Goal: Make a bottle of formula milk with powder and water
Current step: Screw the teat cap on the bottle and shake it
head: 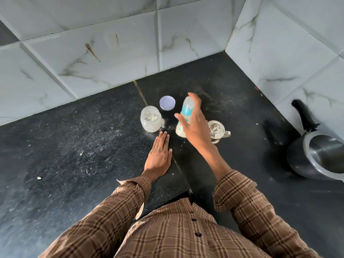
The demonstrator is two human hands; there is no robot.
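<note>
1 bottle (186, 116) upright w/ top tilted away, right hand (195, 127) gripping it; left hand (159, 155) flat, open.

The bottle (186, 113) is clear plastic with blue print, tilted with its top leaning away, and milky liquid fills its lower part. The powder jar (150, 119) stands open on the dark surface (74, 146) to its left, nearly empty, with clumps inside. Its pale lid (167, 103) lies upturned just behind. Spilled powder (163, 125) dusts the surface between jar and bottle. A lidded steel water pot (217, 131) stands right of the bottle.
</note>
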